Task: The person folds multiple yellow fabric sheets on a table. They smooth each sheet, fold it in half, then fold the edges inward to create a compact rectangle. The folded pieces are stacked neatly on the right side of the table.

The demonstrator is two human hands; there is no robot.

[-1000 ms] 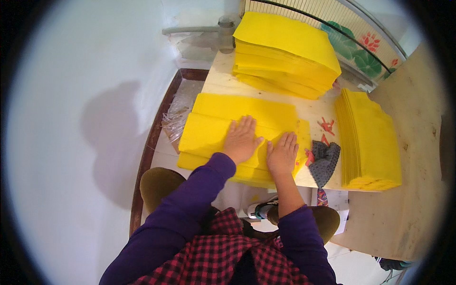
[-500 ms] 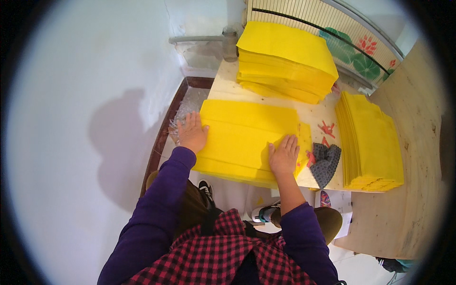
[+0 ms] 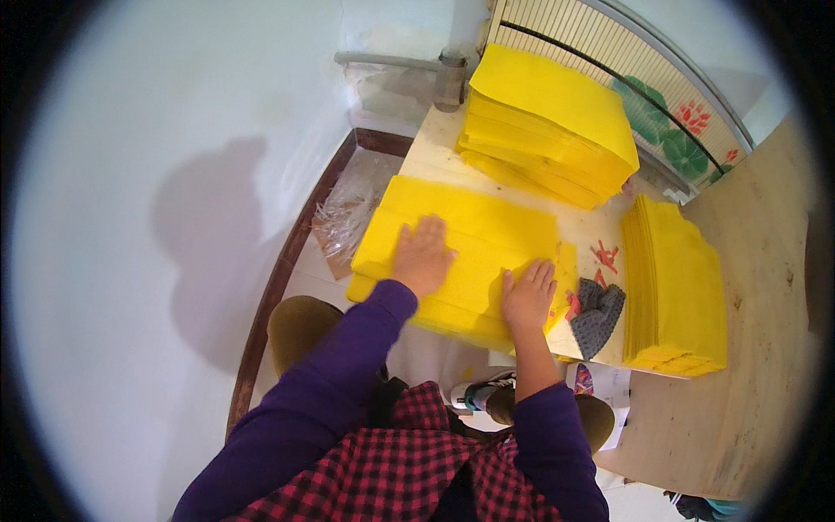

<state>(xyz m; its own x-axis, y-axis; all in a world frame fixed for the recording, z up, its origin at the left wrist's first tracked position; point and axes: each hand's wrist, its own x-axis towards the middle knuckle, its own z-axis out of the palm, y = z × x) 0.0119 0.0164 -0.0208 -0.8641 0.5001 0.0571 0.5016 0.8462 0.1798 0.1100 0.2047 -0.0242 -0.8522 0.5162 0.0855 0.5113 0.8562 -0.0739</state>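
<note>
A flat piece of yellow felt-like fabric, with crosswise fold lines, lies in front of me at the near edge of the wooden table. On its left half my left hand rests palm down, fingers spread and slightly blurred. My right hand presses flat near the right end of the same fabric, its fingers stretched out. Neither hand grips anything. Beside my right hand lie a dark grey knitted cloth and small red strips.
A tall stack of yellow sheets stands at the back, another yellow stack at the right. A glass jar is at the far left corner. Clear plastic wrap lies left of the table, near the wall. A wooden panel borders the right.
My left hand has slid from the fabric's left edge inward over its surface. My right hand stays flat near the right end. The view has shifted slightly.
</note>
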